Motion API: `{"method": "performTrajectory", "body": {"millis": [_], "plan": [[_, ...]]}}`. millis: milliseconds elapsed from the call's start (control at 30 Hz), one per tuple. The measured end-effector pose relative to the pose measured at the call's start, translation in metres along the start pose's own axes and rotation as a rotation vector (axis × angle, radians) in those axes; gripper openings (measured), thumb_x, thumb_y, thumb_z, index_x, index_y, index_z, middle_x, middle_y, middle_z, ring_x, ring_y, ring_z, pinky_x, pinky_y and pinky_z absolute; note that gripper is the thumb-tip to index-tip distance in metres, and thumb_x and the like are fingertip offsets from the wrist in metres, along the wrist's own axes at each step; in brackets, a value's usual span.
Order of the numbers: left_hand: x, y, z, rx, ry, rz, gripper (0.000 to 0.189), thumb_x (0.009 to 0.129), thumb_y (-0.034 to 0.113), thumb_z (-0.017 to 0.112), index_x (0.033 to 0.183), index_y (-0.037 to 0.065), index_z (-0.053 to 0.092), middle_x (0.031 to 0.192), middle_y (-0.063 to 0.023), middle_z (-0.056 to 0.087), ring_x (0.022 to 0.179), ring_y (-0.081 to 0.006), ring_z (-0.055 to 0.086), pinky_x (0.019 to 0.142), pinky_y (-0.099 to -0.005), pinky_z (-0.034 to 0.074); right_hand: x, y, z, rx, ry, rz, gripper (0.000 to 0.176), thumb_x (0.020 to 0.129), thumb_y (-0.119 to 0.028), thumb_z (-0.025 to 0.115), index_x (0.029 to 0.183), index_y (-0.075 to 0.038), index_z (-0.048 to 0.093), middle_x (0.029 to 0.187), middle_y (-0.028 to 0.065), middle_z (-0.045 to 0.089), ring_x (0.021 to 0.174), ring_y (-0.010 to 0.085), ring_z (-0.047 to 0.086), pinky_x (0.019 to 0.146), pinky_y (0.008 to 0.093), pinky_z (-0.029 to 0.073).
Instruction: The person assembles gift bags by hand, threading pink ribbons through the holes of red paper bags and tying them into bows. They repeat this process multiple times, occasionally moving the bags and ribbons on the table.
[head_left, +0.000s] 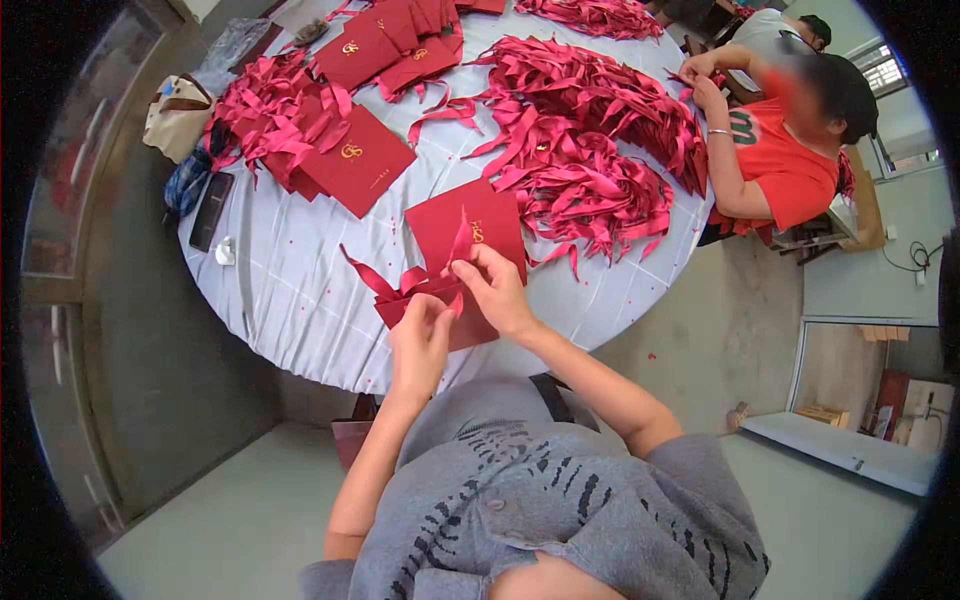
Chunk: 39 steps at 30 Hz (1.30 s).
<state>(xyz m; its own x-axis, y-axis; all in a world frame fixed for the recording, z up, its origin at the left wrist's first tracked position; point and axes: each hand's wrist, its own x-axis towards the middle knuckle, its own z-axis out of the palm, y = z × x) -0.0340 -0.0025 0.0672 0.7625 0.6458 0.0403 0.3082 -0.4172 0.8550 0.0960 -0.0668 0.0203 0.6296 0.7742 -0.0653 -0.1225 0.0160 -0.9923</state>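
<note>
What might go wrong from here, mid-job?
The pink ribbon may slip, since the right hand pinches it only at the fingertips. The loose ribbons heaped on the right could tangle with it. The black phone, lying near the edge of the white-draped table, might get knocked off.

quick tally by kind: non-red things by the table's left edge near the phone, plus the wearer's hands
left hand and right hand at the ribbon: 2
black phone: 1
small white object: 1
blue plaid item: 1
cream bag: 1
total: 6
</note>
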Motion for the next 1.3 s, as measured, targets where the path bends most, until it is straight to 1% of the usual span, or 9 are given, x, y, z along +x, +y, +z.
{"method": "performTrajectory", "body": {"millis": [100, 200, 333, 400, 567, 633, 733, 967, 1300], "plan": [[-0.013, 0.006, -0.002, -0.408, 0.009, -0.186, 0.002, 0.089, 0.000, 0.050, 0.088, -0.002, 0.050, 0.066, -0.0020, 0.052, 0.046, -0.0051, 0.047, 0.041, -0.0206, 0.036, -0.002, 0.000, 0.005, 0.064, 0.017, -0.017, 0.009, 0.091, -0.009, 0.051, 0.092, 0.000, 0.055, 0.087, 0.0043, 0.062, 0.083, 0.0090, 0.057, 0.077, 0.0239, 0.046], [-0.015, -0.017, 0.005, -0.044, 0.132, 0.187, 0.004, 0.088, 0.000, 0.052, 0.091, -0.001, 0.052, 0.071, -0.0062, 0.055, 0.048, -0.0094, 0.048, 0.043, -0.0237, 0.038, -0.002, 0.011, 0.009, 0.031, 0.024, 0.006, 0.009, 0.090, -0.008, 0.052, 0.092, 0.000, 0.055, 0.086, 0.0041, 0.061, 0.082, 0.0093, 0.057, 0.076, 0.0240, 0.046], [-0.013, -0.012, 0.002, 0.103, 0.100, 0.162, 0.009, 0.085, 0.000, 0.056, 0.093, 0.000, 0.052, 0.071, -0.0105, 0.055, 0.051, -0.0144, 0.051, 0.049, -0.0279, 0.042, 0.001, 0.011, 0.008, 0.047, 0.059, -0.027, 0.010, 0.088, -0.008, 0.054, 0.087, 0.002, 0.055, 0.078, 0.0061, 0.061, 0.074, 0.0104, 0.057, 0.069, 0.0257, 0.046], [-0.010, -0.004, 0.001, 0.052, 0.057, -0.020, 0.009, 0.084, 0.003, 0.056, 0.091, -0.002, 0.054, 0.080, -0.0188, 0.060, 0.075, -0.0317, 0.062, 0.063, -0.0375, 0.047, 0.002, 0.011, 0.008, 0.093, 0.095, -0.056, 0.014, 0.086, -0.010, 0.056, 0.081, 0.003, 0.055, 0.072, 0.0084, 0.061, 0.068, 0.0114, 0.058, 0.063, 0.0274, 0.046], [0.005, -0.006, 0.002, 0.149, -0.006, 0.002, 0.011, 0.083, 0.008, 0.060, 0.087, -0.002, 0.059, 0.075, -0.0166, 0.062, 0.066, -0.0250, 0.061, 0.058, -0.0336, 0.046, 0.004, 0.008, 0.001, -0.178, 0.014, -0.124, 0.016, 0.085, -0.012, 0.057, 0.080, 0.002, 0.053, 0.073, 0.0157, 0.061, 0.069, 0.0235, 0.062, 0.062, 0.0328, 0.046], [0.013, -0.002, 0.000, 0.117, -0.009, -0.061, 0.010, 0.082, 0.008, 0.061, 0.085, -0.001, 0.060, 0.071, -0.0147, 0.062, 0.059, -0.0186, 0.060, 0.053, -0.0310, 0.044, 0.003, 0.009, -0.002, -0.250, -0.005, -0.122, 0.012, 0.086, -0.010, 0.056, 0.085, 0.002, 0.055, 0.075, 0.0103, 0.061, 0.071, 0.0162, 0.060, 0.063, 0.0284, 0.046], [0.018, -0.001, -0.003, -0.177, -0.189, -0.484, 0.011, 0.080, 0.008, 0.063, 0.086, -0.001, 0.061, 0.069, -0.0145, 0.063, 0.059, -0.0205, 0.060, 0.054, -0.0309, 0.045, 0.001, 0.012, -0.003, -0.292, -0.014, -0.110, 0.009, 0.087, -0.007, 0.055, 0.089, 0.002, 0.057, 0.076, 0.0051, 0.061, 0.073, 0.0089, 0.058, 0.064, 0.0240, 0.047], [0.004, -0.012, 0.011, 0.341, 0.195, 0.266, 0.007, 0.078, 0.004, 0.061, 0.084, 0.004, 0.058, 0.075, -0.0105, 0.062, 0.061, -0.0258, 0.061, 0.052, -0.0340, 0.047, 0.002, 0.015, -0.002, -0.318, 0.024, -0.144, 0.009, 0.086, -0.006, 0.057, 0.088, 0.002, 0.057, 0.076, 0.0065, 0.062, 0.074, 0.0097, 0.060, 0.065, 0.0238, 0.047], [0.002, -0.029, -0.023, 0.316, -0.025, 0.216, 0.007, 0.082, 0.007, 0.053, 0.088, 0.006, 0.056, 0.080, -0.0095, 0.057, 0.067, -0.0320, 0.059, 0.056, -0.0404, 0.047, 0.011, 0.015, -0.009, -0.278, -0.038, -0.075, 0.008, 0.086, -0.005, 0.055, 0.087, 0.003, 0.057, 0.076, 0.0070, 0.063, 0.073, 0.0101, 0.060, 0.066, 0.0248, 0.048]]}}
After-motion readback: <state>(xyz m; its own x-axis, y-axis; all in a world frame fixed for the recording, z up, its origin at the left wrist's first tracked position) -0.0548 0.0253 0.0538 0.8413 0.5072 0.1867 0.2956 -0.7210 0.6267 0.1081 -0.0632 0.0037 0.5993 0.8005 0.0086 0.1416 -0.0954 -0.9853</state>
